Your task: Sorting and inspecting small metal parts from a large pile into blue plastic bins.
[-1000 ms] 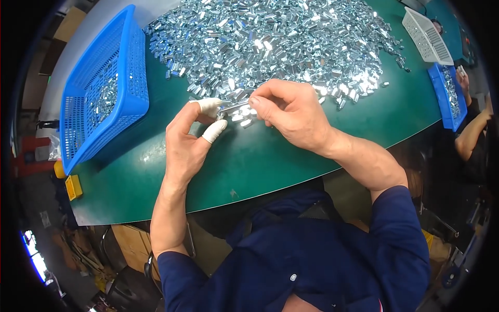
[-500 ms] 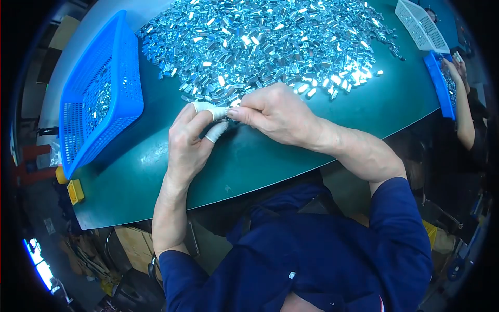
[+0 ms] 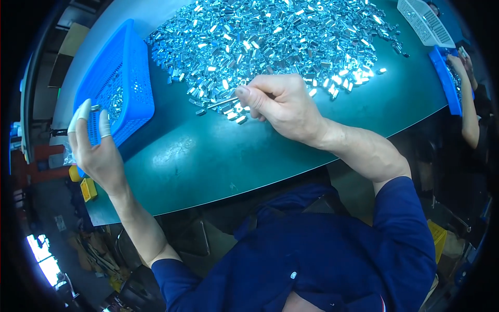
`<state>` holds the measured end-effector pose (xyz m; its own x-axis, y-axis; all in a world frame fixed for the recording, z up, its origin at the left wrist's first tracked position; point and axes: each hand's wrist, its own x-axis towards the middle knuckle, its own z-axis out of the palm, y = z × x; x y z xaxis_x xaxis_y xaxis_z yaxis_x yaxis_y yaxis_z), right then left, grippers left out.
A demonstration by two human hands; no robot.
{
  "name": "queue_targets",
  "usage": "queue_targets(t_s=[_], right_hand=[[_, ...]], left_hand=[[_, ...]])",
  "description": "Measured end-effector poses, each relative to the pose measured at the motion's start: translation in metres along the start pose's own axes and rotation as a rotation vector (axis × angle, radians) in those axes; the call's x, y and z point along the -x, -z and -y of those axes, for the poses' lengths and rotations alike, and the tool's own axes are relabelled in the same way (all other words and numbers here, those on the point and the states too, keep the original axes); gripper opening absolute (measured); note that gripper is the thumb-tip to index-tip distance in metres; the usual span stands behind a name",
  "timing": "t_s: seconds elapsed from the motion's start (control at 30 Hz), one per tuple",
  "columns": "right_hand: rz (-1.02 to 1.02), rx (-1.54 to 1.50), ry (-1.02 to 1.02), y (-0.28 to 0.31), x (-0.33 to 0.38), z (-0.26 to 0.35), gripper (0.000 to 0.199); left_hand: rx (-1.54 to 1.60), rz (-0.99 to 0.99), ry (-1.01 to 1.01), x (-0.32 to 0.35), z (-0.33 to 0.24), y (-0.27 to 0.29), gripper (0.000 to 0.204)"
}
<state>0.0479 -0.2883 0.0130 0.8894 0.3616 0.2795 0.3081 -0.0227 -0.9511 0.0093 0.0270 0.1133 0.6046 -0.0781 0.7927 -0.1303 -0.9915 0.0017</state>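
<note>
My left hand [image 3: 99, 156] is over the near side of the blue perforated basket [image 3: 141, 78], its fingers spread and covered with white finger cots. A small shiny metal piece [image 3: 95, 108] shows between the fingertips and thumb; whether it touches them I cannot tell. My right hand [image 3: 291, 106] is closed round a thin metal rod [image 3: 222, 103], which points left over the near edge of a heap of small, elongated metal pieces [image 3: 270, 41]. More metal pieces lie inside the basket.
The heap spreads over the far part of the green tabletop [image 3: 208, 171]. A small yellow box [image 3: 88, 190] stands at the left table edge. At the far right are a white perforated basket [image 3: 423, 23] and a blue tray [image 3: 441, 78], where another person's hands [image 3: 460, 65] are at work.
My left hand has left the right one and moved left to the blue basket, its fingers now spread. My right hand has stayed near the heap, and the rod now shows.
</note>
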Motion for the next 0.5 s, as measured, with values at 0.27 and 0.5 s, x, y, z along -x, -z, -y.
queue_targets(t_s=[0.27,0.5], right_hand=[[0.032,0.029,0.050,-0.009,0.002,-0.002,0.034],[0.042,0.051,0.066,-0.002,0.001,0.000,0.028]], left_hand=[[0.291,0.507,-0.063,0.067,-0.048,-0.057,0.029],[0.284,0.635,-0.016,0.075,-0.055,-0.071,0.027]])
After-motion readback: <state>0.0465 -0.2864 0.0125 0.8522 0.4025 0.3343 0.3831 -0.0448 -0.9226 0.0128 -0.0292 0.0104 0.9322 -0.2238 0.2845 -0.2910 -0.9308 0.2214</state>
